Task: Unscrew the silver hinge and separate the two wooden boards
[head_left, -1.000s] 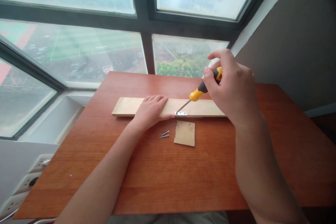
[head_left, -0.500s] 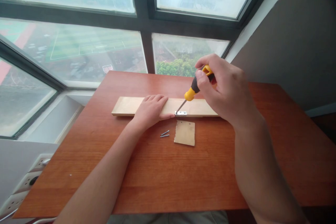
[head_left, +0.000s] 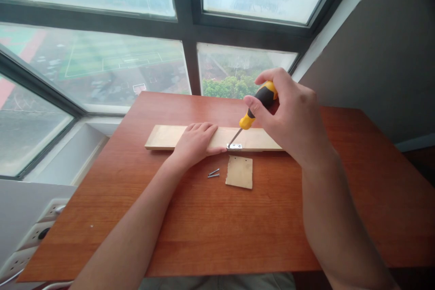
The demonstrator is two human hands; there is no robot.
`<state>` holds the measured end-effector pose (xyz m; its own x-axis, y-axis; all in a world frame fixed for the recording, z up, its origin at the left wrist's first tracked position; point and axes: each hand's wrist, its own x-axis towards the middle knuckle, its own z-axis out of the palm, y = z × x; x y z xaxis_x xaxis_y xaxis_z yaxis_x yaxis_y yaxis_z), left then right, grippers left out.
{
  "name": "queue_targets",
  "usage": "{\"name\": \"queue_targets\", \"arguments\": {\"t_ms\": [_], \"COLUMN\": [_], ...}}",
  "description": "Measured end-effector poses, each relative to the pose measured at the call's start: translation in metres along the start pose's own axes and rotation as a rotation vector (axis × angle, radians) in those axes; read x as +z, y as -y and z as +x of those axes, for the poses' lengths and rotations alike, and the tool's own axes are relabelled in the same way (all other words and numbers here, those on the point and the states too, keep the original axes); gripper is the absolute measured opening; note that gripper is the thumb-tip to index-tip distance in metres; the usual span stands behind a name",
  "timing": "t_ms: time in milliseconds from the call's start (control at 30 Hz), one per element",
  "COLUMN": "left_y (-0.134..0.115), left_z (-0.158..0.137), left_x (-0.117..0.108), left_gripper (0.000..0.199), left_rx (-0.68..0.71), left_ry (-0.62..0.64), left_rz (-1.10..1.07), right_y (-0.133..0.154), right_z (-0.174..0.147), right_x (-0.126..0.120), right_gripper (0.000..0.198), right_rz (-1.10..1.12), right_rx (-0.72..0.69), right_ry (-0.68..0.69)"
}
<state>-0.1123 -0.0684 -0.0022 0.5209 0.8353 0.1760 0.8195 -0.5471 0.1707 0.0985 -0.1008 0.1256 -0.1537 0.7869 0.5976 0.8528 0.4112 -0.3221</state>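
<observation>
A long pale wooden board (head_left: 166, 137) lies across the table. My left hand (head_left: 197, 142) rests flat on it, fingers stretched out, the thumb reaching along the near edge to a small metal hinge (head_left: 235, 147). In my right hand (head_left: 288, 111) is a yellow and black screwdriver (head_left: 247, 120), tilted, its tip down at the left end of the hinge. The thumb has come off the handle while the other fingers stay around it. Whether a screw sits under the tip is too small to tell. The right end of the board is hidden behind my right hand.
Just in front of the board lie a small square wooden piece (head_left: 239, 172) with two holes and a few loose screws (head_left: 214, 173). The reddish-brown table (head_left: 210, 226) stands against large windows. Wall sockets (head_left: 42, 231) are at the lower left, a grey wall (head_left: 380, 54) at the right.
My right hand's thumb has moved away from the screwdriver handle, and the handle has turned in my fingers. The left hand, board and hinge have stayed in place.
</observation>
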Motion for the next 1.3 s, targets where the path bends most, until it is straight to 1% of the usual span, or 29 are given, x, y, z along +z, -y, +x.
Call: {"name": "queue_targets", "arguments": {"t_ms": [100,200,233,400,533,933,1167,1300], "left_y": [0.000,0.002,0.003,0.006,0.006,0.005,0.005,0.006], "left_z": [0.000,0.000,-0.001,-0.002,-0.002,-0.002,-0.002,-0.002], "left_x": [0.000,0.001,0.002,0.002,0.002,0.001,0.002,0.004], "left_gripper": [0.066,0.067,0.067,0.069,0.070,0.071,0.067,0.067], "left_rx": [0.001,0.007,0.007,-0.002,0.000,0.011,0.000,0.000], "left_ry": [0.006,0.008,0.009,0.010,0.012,0.007,0.011,0.004], "left_rz": [0.005,0.006,0.005,0.006,0.007,0.007,0.005,0.002], "right_y": [0.002,0.003,0.003,-0.005,-0.008,-0.008,-0.010,-0.010], "right_z": [0.000,-0.001,-0.001,0.001,0.002,0.003,0.002,0.003], "right_x": [-0.003,-0.011,-0.013,-0.012,-0.007,-0.005,-0.006,-0.002], "right_gripper": [0.018,0.019,0.019,0.014,0.016,0.015,0.014,0.021], "right_rz": [0.012,-0.018,-0.038,-0.119,-0.138,-0.161,-0.185,-0.224], "right_rx": [-0.009,0.019,0.016,0.020,0.040,0.046,0.051,0.059], "right_ry": [-0.072,-0.167,-0.171,-0.092,-0.056,-0.032,-0.024,-0.036]}}
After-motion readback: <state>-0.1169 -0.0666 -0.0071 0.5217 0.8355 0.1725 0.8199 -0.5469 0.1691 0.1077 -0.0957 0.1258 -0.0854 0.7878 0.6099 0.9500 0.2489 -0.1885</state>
